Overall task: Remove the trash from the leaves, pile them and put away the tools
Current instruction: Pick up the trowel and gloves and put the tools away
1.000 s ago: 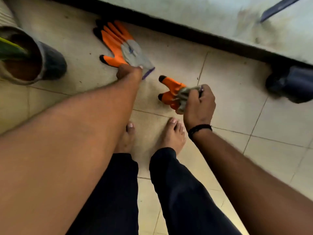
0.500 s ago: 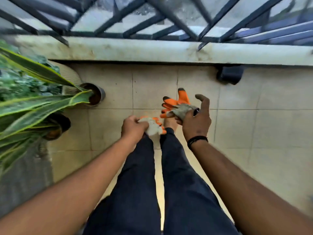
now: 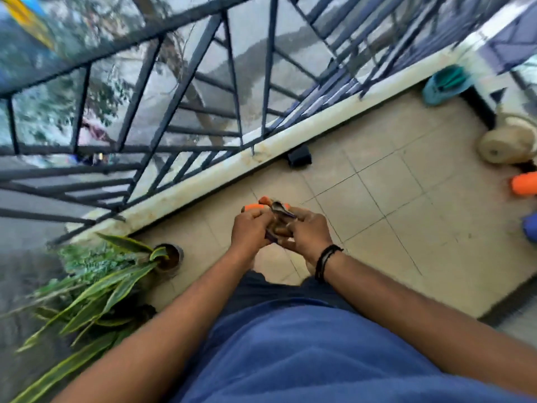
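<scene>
While both hands meet in front of the blue shirt (image 3: 305, 353), the left hand (image 3: 251, 228) and right hand (image 3: 309, 231) each curl their fingers round the bunched orange-and-grey work gloves (image 3: 276, 212), held together above the tiled floor (image 3: 392, 199). To stow them well, I would press the pair flat, cuffs aligned, keeping a firm pinch so neither slips. Left and below stands a potted striped-leaf plant (image 3: 116, 283). Farther off runs the pale ledge (image 3: 319, 126) under the dark railing (image 3: 180, 91); no leaf pile is visible.
</scene>
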The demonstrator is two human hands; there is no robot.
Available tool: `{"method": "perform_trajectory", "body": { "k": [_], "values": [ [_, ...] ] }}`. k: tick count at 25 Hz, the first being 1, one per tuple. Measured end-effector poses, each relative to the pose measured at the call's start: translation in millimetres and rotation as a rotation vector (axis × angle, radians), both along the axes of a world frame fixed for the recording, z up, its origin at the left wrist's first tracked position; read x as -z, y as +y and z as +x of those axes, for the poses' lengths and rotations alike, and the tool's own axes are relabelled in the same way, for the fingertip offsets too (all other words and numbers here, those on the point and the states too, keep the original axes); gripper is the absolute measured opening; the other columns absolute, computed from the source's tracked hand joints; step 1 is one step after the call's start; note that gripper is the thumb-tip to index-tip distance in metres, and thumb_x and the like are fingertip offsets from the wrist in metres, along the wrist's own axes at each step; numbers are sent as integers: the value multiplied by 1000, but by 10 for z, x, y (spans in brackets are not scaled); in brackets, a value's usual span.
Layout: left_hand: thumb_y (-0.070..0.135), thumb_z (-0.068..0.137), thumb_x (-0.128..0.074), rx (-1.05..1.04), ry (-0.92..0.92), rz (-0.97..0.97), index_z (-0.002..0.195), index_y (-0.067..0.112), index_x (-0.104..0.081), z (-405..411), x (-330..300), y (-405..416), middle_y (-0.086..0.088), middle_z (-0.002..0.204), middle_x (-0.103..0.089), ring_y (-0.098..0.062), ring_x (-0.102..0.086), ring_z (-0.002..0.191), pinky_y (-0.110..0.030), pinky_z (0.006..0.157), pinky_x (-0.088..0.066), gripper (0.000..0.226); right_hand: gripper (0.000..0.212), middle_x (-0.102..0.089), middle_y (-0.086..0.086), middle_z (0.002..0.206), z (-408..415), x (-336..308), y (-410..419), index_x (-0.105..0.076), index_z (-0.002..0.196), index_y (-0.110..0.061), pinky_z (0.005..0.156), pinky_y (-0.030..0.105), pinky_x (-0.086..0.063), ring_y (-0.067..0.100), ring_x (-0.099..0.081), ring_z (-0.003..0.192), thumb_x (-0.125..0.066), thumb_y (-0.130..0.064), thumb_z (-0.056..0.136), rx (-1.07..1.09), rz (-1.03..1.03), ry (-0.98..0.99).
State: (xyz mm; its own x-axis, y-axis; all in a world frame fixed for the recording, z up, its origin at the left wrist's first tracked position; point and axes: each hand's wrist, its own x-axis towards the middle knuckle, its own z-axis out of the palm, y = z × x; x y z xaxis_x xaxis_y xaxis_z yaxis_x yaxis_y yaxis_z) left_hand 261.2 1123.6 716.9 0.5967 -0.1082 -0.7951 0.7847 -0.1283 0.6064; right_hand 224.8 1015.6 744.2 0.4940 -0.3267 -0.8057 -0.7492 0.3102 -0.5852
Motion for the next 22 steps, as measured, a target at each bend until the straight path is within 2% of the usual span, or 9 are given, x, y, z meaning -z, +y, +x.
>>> {"method": "perform_trajectory", "body": {
  "k": [2, 4, 6, 10, 13, 15, 18, 20, 22],
  "values": [
    [15, 87, -67, 71, -32, -35, 82, 10, -74, -38, -221, -395, -17, 93, -74, -33, -73, 83, -49, 76, -63, 9, 40, -73, 8, 96, -186, -128, -314, -72, 105, -18, 76, 42, -59, 20, -69, 81, -43, 8, 94, -56, -82, -62],
    [32, 90, -70, 131, -60, -67, 87, 9, -75, -126, -415, -819, -15, 90, -77, -31, -75, 81, -45, 72, -64, 25, 38, -73, 3, 97, -380, -196, -706, -71, 92, -28, 81, 46, -61, 22, -71, 90, -47, 2, 93, -92, -183, -117],
    [46, 87, -72, 200, -79, -87, 86, 12, -76, -278, -571, -1232, -13, 87, -78, -27, -76, 77, -41, 72, -63, 34, 29, -75, 2, 99, -606, -280, -1138, -74, 100, -25, 83, 47, -60, 23, -71, 93, -53, -10, 89, -155, -306, -164],
    [32, 66, -72, 383, -186, -4, 77, 2, -74, -560, -540, -2155, -25, 76, -69, -32, -61, 63, -46, 60, -52, 32, 36, -75, 5, 82, -1105, -428, -2049, -76, 105, -28, 64, 40, -57, 28, -70, 75, -52, -8, 87, -269, -316, -222],
    [24, 72, -63, 464, -236, 37, 78, 0, -72, -645, -391, -2783, -27, 77, -68, -31, -58, 59, -53, 53, -48, 25, 38, -74, 5, 84, -1306, -525, -2622, -70, 111, -25, 55, 27, -49, 18, -67, 67, -45, -4, 92, -278, -257, -293],
    [13, 87, -60, 452, -284, 26, 75, 7, -68, -767, -679, -3195, -19, 77, -68, -27, -57, 59, -43, 57, -49, 16, 29, -72, 10, 81, -1431, -588, -2947, -66, 109, -21, 55, 28, -48, 19, -66, 64, -46, -7, 94, -112, -206, -349],
    [4, 100, -50, 417, -266, -39, 84, 13, -62, -777, -942, -3671, -9, 79, -64, -20, -64, 68, -36, 68, -58, 21, 8, -62, 11, 69, -1581, -585, -3319, -55, 97, -12, 55, 30, -48, 25, -62, 57, -51, -18, 98, 491, -52, -332],
    [5, 99, -53, 432, -215, -139, 89, 7, -67, -698, -1054, -3969, -11, 74, -70, -22, -70, 68, -37, 67, -61, 17, 32, -62, 10, 71, -1625, -526, -3586, -57, 94, -10, 58, 32, -50, 27, -63, 61, -54, -41, 99, 681, 146, -231],
    [14, 100, -55, 505, -150, -226, 97, 8, -70, -606, -1144, -4226, -11, 82, -75, -23, -73, 74, -36, 67, -61, 16, 60, -69, 13, 82, -1582, -491, -3828, -64, 99, -7, 70, 37, -53, 31, -67, 75, -48, -64, 95, 672, 393, -203]
  ]
}}
